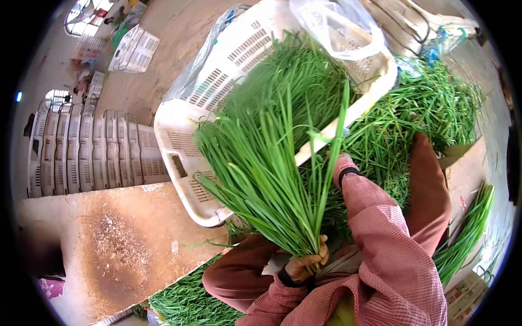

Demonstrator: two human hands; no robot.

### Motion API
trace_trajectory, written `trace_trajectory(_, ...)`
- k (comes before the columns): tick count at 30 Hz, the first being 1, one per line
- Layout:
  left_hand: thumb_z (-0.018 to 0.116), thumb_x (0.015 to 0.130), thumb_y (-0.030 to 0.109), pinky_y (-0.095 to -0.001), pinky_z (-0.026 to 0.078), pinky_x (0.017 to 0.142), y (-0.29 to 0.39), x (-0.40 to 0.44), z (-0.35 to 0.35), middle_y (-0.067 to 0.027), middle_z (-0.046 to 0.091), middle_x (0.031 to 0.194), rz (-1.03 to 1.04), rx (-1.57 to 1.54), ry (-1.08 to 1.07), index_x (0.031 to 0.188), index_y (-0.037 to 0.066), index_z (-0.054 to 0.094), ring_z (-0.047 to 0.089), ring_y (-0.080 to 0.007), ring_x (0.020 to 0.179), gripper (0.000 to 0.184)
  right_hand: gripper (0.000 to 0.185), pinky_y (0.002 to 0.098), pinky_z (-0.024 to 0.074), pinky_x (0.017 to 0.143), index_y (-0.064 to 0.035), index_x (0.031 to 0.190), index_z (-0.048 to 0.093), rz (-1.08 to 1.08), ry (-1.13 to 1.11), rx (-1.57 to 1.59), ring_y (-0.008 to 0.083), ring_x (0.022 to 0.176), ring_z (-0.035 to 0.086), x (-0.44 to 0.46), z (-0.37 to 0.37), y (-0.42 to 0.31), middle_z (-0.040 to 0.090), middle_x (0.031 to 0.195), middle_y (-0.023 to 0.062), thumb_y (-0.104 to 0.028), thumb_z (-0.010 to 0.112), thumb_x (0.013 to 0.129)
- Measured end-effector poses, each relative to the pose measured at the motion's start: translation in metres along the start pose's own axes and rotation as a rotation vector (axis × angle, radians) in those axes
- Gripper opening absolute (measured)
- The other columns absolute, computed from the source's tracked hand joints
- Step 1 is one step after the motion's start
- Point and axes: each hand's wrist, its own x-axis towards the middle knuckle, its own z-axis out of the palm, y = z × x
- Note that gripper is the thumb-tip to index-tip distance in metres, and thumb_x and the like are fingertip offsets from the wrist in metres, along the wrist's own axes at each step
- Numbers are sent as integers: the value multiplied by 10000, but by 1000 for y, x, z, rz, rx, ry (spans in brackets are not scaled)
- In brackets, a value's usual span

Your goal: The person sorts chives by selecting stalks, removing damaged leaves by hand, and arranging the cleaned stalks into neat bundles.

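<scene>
I report first a white slotted crate [173,119], lying at twelve o'clock from the left hand and holding loose greens [288,81]. The tan worktop [179,244] is at nine o'clock, a tangled heap of greens [418,108] at one o'clock. The bunch of long green stalks [272,185] fans from the left hand [304,266] toward eleven and twelve, its leaves overlapping the crate's near rim. I judge it light, springy near the base and limp at the tips, easily creased, perhaps slick if damp; sound purchase is low on the gathered stems, with an even, moderate squeeze. The left fingers are curled closed around those stems, near their ends. The right hand [342,164], at about one o'clock, is beside the upright blades; its fingers are partly hidden, so I cannot tell their opening or whether they grip anything.
</scene>
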Motion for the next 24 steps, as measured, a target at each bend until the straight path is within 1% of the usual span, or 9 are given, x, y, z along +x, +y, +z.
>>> trace_trajectory(4,629,661,55,-267,400,596,4,0,6,-37,535,777,-91,-58,16,1073,45,514,495,-170,677,427,331,367,406,827,-62,1062,569,13,19,162,306,950,549,5,-10,10,591,1022,140,-277,504,818)
trace_trajectory(6,632,665,62,-273,401,602,5,-2,9,-36,533,775,-65,-62,-33,1062,53,519,493,-172,674,413,304,374,423,829,-79,1074,560,-536,83,-1215,312,970,541,-33,-29,2,583,1048,130,-245,448,845)
trace_trajectory(8,637,676,60,-286,413,624,3,-5,10,-39,543,792,-35,-88,-68,1059,57,523,503,-179,689,400,242,355,432,832,-70,1018,566,-527,257,-908,293,986,543,-50,-46,24,593,1003,124,-211,454,856)
trace_trajectory(11,640,685,24,-318,443,657,5,-12,17,-52,567,804,39,-67,-42,1039,51,556,532,-194,715,365,156,278,446,613,-82,973,561,-376,197,439,168,679,546,-100,-75,35,601,793,51,-166,499,857)
trace_trajectory(13,637,687,18,-321,446,655,8,-18,25,-54,569,801,89,-34,-37,1035,46,560,536,-195,716,357,156,244,388,506,-103,921,580,-482,236,823,106,569,496,-155,-92,15,574,659,-2,-230,503,875)
trace_trajectory(16,626,698,7,-323,453,655,9,-30,32,-58,570,799,145,12,-1,1036,26,555,540,-197,712,346,207,168,321,452,-84,956,592,-785,196,732,31,521,441,-216,-115,-15,543,606,-36,-254,505,877)
trace_trajectory(20,587,742,-18,-311,488,749,-7,-35,17,-114,595,996,94,28,69,1075,14,525,587,-235,903,339,230,163,382,468,-48,1000,584,-1012,18,261,81,525,479,-288,-100,-39,574,682,22,-203,447,899)
trace_trajectory(22,581,748,-13,-323,497,757,-13,-32,25,-121,605,971,111,-54,109,1026,-3,551,602,-233,875,280,226,203,452,529,-46,980,591,-619,-488,463,102,582,527,-274,-75,-23,592,720,63,-192,440,897)
trace_trajectory(24,588,756,17,-310,502,688,-33,-16,-25,-123,615,894,48,-23,97,983,-12,572,608,-220,783,229,227,265,499,643,-30,996,590,-523,-309,-136,174,651,585,-294,-42,-9,620,823,128,-180,471,875)
